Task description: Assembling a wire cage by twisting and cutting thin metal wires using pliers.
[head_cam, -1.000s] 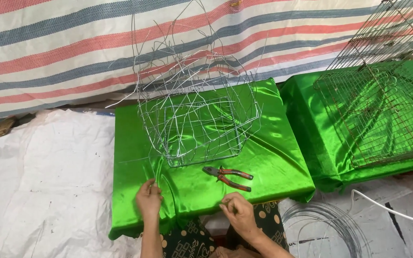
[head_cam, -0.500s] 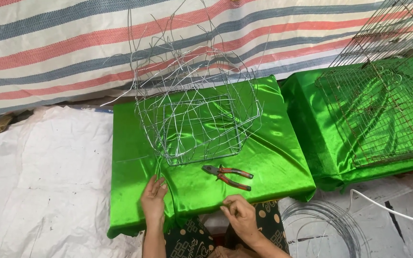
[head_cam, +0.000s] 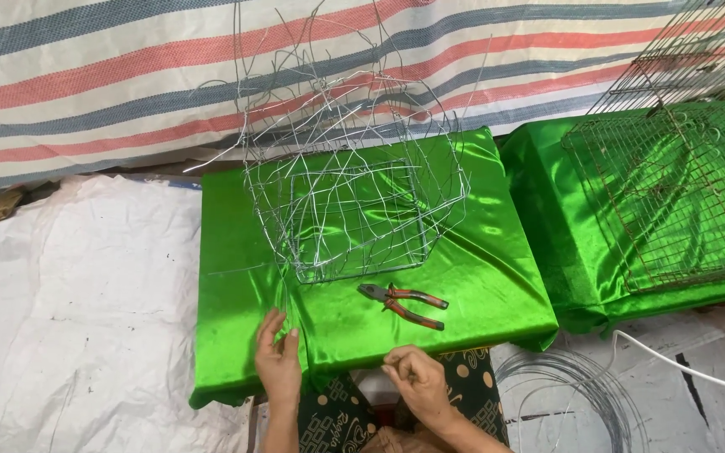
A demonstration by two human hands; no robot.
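Green satin cloth (head_cam: 237, 335) covers the table, where the left hand (head_cam: 279, 362), having slid forward, lies flat and open on the front edge below the wire basket frame (head_cam: 354, 210), right hand (head_cam: 417, 382) loosely curled, empty, near pliers (head_cam: 404, 304).

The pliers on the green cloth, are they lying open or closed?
Nearly closed. The pliers lie flat on the green cloth, jaws together pointing left, the red handles spread only slightly apart. Neither hand touches them.
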